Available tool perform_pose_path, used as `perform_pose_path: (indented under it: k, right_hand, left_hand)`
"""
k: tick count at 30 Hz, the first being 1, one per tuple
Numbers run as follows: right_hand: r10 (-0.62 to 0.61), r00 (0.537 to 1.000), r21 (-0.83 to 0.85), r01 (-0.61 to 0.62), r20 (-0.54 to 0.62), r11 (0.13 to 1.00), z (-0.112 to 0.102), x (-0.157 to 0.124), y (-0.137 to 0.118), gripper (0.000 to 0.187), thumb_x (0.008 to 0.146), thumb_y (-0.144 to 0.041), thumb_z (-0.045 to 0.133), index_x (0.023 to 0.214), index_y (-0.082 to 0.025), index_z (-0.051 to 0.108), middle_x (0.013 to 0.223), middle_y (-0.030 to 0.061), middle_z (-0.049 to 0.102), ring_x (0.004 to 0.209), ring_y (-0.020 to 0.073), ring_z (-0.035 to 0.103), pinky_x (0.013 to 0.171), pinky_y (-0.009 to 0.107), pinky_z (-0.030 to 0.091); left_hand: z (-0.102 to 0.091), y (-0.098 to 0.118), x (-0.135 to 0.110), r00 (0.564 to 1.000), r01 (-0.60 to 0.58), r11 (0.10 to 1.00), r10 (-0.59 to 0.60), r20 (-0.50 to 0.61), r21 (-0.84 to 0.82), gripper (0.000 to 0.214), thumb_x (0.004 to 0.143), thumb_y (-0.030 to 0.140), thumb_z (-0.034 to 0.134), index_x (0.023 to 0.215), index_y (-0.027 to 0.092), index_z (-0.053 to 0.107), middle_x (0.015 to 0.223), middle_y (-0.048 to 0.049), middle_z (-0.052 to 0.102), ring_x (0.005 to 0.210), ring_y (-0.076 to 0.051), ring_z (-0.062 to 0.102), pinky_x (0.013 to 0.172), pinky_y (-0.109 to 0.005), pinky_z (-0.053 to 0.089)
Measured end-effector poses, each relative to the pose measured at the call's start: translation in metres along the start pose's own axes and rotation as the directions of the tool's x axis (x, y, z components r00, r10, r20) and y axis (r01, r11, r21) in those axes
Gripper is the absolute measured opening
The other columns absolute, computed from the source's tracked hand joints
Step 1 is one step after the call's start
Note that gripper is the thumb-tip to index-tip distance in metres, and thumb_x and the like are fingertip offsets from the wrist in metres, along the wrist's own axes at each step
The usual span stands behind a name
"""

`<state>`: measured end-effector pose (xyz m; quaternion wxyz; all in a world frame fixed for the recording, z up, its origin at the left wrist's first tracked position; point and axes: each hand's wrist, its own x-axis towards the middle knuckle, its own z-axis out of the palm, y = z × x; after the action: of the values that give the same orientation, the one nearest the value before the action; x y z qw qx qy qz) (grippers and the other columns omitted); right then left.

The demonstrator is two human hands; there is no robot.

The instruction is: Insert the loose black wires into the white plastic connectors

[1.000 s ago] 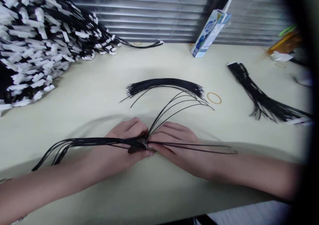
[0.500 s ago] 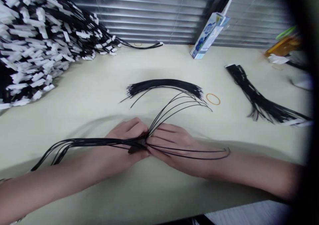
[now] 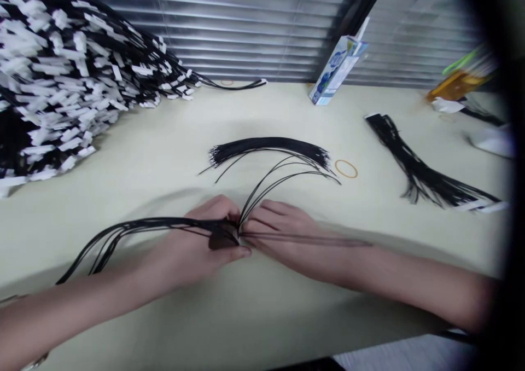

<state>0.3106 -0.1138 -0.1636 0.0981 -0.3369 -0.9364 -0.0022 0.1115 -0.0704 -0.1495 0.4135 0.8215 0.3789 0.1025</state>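
Low in the middle of the head view, my left hand [image 3: 191,261] is closed on a wire harness [image 3: 151,222] of black wires trailing to the left over the wrist. A dark flat piece [image 3: 221,238] shows at the grip; what it is I cannot make out. Against it, my right hand [image 3: 297,256] is closed, its fingertips at the spot where thin black wires [image 3: 258,194] fan up and right. Two more wires, blurred, run over the back of the right hand. What the right fingertips pinch is hidden.
Beyond my hands lie a bundle of thin black wires [image 3: 270,144] and a rubber band [image 3: 346,169]. Black cables with white connectors [image 3: 61,92] heap up at left. Another black cable bundle [image 3: 414,168] lies at right. A blue-white carton [image 3: 334,75] stands by the blinds [image 3: 246,26].
The wires over my right hand have swung upward and blurred. My left thumb has straightened, and more of the dark piece shows. The view has shifted slightly.
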Motion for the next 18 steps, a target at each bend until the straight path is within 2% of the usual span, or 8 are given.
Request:
perform_pose_path:
  k: [3, 5, 8, 11, 15, 18]
  right_hand:
    - [0.162, 0.983, -0.196, -0.141, 0.091, 0.970, -0.011, -0.007, 0.019, 0.018, 0.082, -0.001, 0.046, 0.090, -0.015, 0.055, 0.090, 0.0056, 0.055, 0.085, 0.0187, 0.047, 0.078, 0.032, 0.038]
    - [0.312, 0.949, -0.350, -0.276, 0.049, 0.895, -0.017, -0.013, 0.034, 0.017, 0.082, -0.003, 0.046, 0.088, -0.014, 0.056, 0.088, 0.0072, 0.055, 0.082, 0.0199, 0.047, 0.073, 0.032, 0.038]
    - [0.479, 0.875, -0.484, -0.449, -0.068, 0.751, -0.024, -0.022, 0.056, 0.018, 0.086, -0.009, 0.044, 0.095, -0.013, 0.059, 0.093, 0.0109, 0.057, 0.084, 0.0224, 0.049, 0.070, 0.032, 0.037]
    - [0.587, 0.803, -0.508, -0.550, -0.104, 0.663, -0.027, -0.030, 0.074, 0.020, 0.089, -0.015, 0.043, 0.098, -0.013, 0.060, 0.095, 0.0130, 0.059, 0.088, 0.0247, 0.052, 0.068, 0.032, 0.036]
    - [0.738, 0.674, -0.457, -0.646, 0.035, 0.612, -0.031, -0.040, 0.094, 0.019, 0.087, -0.018, 0.042, 0.086, -0.014, 0.061, 0.085, 0.0122, 0.060, 0.076, 0.0237, 0.054, 0.058, 0.031, 0.032]
    - [0.760, 0.644, -0.410, -0.672, 0.089, 0.617, -0.034, -0.044, 0.102, 0.017, 0.084, -0.015, 0.041, 0.082, -0.015, 0.059, 0.081, 0.0100, 0.060, 0.066, 0.0201, 0.053, 0.055, 0.030, 0.030]
  left_hand:
    - [0.000, -0.004, 0.001, 0.996, 0.068, 0.981, -0.078, -0.047, -0.184, 0.030, 0.075, 0.036, 0.067, 0.091, 0.024, 0.045, 0.079, 0.0042, 0.050, 0.069, -0.013, 0.050, 0.061, -0.026, 0.045]
    - [0.001, -0.006, 0.000, 0.993, 0.055, 0.967, -0.079, -0.089, -0.250, 0.031, 0.074, 0.038, 0.068, 0.090, 0.024, 0.045, 0.080, 0.0038, 0.050, 0.071, -0.014, 0.052, 0.064, -0.028, 0.048]
    - [0.000, -0.005, -0.002, 0.989, 0.004, 0.975, -0.036, -0.141, -0.223, 0.029, 0.074, 0.036, 0.068, 0.089, 0.024, 0.046, 0.084, 0.0028, 0.050, 0.073, -0.014, 0.053, 0.066, -0.029, 0.048]
    - [-0.001, -0.003, -0.004, 0.984, -0.067, 0.983, 0.036, -0.177, -0.172, 0.027, 0.075, 0.033, 0.069, 0.089, 0.023, 0.048, 0.087, 0.0018, 0.050, 0.073, -0.014, 0.052, 0.066, -0.029, 0.048]
    - [-0.002, -0.002, -0.005, 0.978, -0.117, 0.982, 0.087, -0.190, -0.151, 0.025, 0.075, 0.029, 0.069, 0.088, 0.022, 0.049, 0.089, 0.0012, 0.050, 0.073, -0.013, 0.051, 0.066, -0.028, 0.047]
    - [-0.003, -0.002, -0.004, 0.982, -0.101, 0.984, 0.074, -0.175, -0.149, 0.025, 0.075, 0.029, 0.069, 0.089, 0.022, 0.049, 0.088, 0.0012, 0.050, 0.073, -0.013, 0.051, 0.066, -0.029, 0.047]
